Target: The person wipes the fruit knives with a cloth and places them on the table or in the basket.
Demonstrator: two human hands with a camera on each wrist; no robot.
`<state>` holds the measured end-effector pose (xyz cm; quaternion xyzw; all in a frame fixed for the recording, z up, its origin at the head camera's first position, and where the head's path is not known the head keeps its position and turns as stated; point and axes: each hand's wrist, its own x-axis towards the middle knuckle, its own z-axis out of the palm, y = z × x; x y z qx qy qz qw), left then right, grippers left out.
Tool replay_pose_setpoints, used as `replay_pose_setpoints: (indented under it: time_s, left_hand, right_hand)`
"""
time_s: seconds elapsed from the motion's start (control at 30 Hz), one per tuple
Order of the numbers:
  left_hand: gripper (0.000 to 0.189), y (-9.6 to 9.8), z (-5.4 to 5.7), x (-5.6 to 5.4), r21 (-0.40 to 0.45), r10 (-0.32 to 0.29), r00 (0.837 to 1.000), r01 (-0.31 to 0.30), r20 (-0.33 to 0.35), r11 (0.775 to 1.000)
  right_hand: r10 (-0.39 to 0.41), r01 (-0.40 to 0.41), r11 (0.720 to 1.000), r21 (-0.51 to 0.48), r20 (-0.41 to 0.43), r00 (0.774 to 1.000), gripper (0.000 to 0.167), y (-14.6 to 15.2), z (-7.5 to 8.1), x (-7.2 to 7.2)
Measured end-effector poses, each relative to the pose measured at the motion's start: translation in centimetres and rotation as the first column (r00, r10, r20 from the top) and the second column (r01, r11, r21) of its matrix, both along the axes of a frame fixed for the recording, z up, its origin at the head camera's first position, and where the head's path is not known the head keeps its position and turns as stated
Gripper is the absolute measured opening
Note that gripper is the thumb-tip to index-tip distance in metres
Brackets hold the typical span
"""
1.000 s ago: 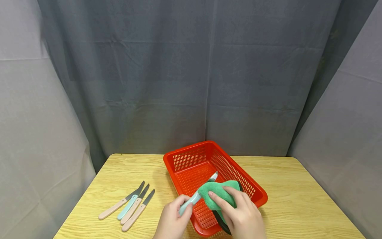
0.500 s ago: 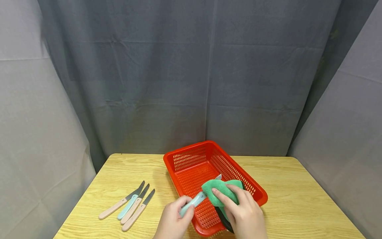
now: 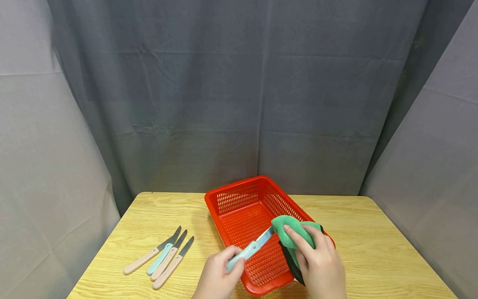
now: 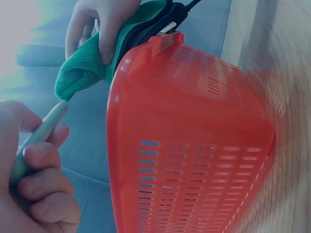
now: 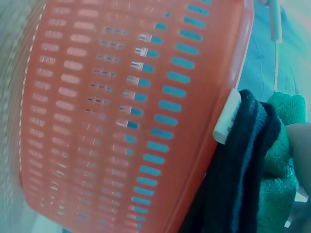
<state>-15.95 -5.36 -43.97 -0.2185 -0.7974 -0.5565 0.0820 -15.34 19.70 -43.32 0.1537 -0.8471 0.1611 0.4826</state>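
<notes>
My left hand (image 3: 218,272) grips the light-blue handle of a knife (image 3: 244,254), its blade slanting up and right over the red basket (image 3: 239,223). With thumb and fingers, my right hand (image 3: 322,263) holds a folded green cloth (image 3: 293,230) edged in black. The cloth covers the blade's tip, while the rest of the blade is bare. In the left wrist view, the knife handle (image 4: 41,128) points at the fold of the cloth. A white tag (image 5: 227,116) on the black edge lies right at the basket's rim in the right wrist view.
Several knives lie together at the left of the wooden table (image 3: 373,249), among them a pink-handled knife (image 3: 168,272) and a blue-handled knife (image 3: 159,260). A grey curtain (image 3: 186,104) hangs behind the table's back edge, with lighter cloth at both sides.
My right hand and the cloth have slid right along the blade towards its tip, baring more of the blade. My left hand stays nearly in place with the knife.
</notes>
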Motion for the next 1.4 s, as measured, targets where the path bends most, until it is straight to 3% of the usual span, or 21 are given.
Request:
replay_pose_setpoints:
  time_s: [0.23,0.57,0.7,0.8,0.93,1.07,1.23,1.4]
  left_hand:
    - [0.006,0.1,-0.2,-0.1,-0.033,0.003,1.0,-0.004,-0.026,0.999]
    - [0.005,0.1,0.2,0.0,-0.117,0.026,1.0,-0.024,0.013,0.993]
    - [0.006,-0.2,0.8,-0.3,-0.157,0.054,0.998,-0.056,-0.02,0.986]
    - [0.009,-0.5,1.7,-0.8,-0.207,0.082,0.993,-0.098,-0.084,0.973]
    - [0.011,-0.9,3.2,-2.0,-0.291,0.114,0.98,-0.158,-0.162,0.944]
    - [0.011,-1.1,4.4,-3.6,-0.388,0.088,0.972,-0.168,-0.217,0.906]
    - [0.014,-1.0,4.6,-5.9,-0.518,-0.03,0.971,-0.102,-0.239,0.849]
    - [0.013,-0.4,4.3,-7.8,-0.618,-0.14,0.973,-0.004,-0.185,0.786]
  right_hand:
    - [-0.049,0.05,0.998,-0.031,0.027,0.998,0.075,0.7,0.1,0.1]
    - [-0.092,0.094,0.994,-0.056,0.038,0.995,0.07,0.8,0.2,0.2]
    - [-0.093,0.092,0.994,-0.055,-0.007,0.996,0.076,0.9,0.2,0.1]
    - [-0.093,0.091,0.994,-0.059,-0.02,0.995,0.078,1.0,0.1,0.1]
    - [-0.091,0.089,0.994,-0.061,-0.022,0.996,0.078,1.1,0.1,0.2]
    - [-0.086,0.084,0.995,-0.06,-0.025,0.996,0.078,1.1,0.0,0.2]
    - [-0.079,0.078,0.995,-0.057,-0.006,0.997,0.077,1.1,0.0,0.3]
    - [-0.074,0.074,0.996,-0.058,0.009,0.997,0.078,0.9,0.1,0.3]
